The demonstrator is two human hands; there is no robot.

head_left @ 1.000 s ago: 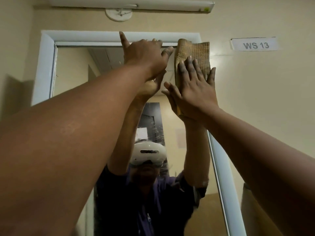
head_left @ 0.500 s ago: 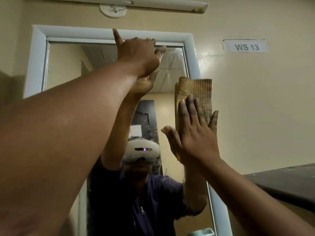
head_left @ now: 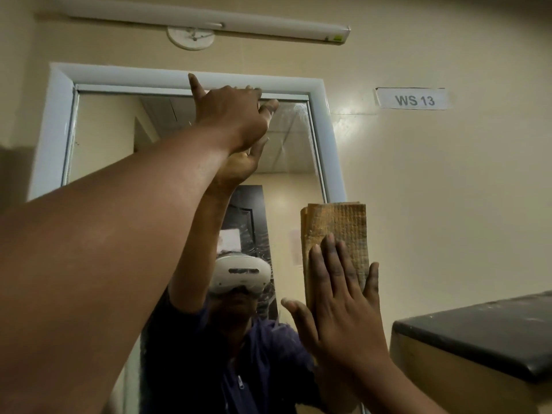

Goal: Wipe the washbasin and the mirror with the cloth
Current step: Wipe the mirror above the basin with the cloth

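This looks like a washroom in an institutional or workplace building rather than a home. A tall wall mirror in a pale blue-white frame (head_left: pixel 321 121) hangs on a plain glossy cream-painted wall (head_left: pixel 448 189). A printed white paper label reading "WS 13" (head_left: pixel 413 99) is stuck beside it, and a long white tube-light fitting (head_left: pixel 239 24) runs above.

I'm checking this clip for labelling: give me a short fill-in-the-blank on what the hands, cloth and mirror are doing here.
1. The right hand presses the folded ____ against the mirror's right edge.
2. The left hand rests at the ____ of the mirror frame.
3. The wall label reads WS ____.
4. The fingers of the right hand are ____, not curled.

Missing words: cloth; top; 13; straight
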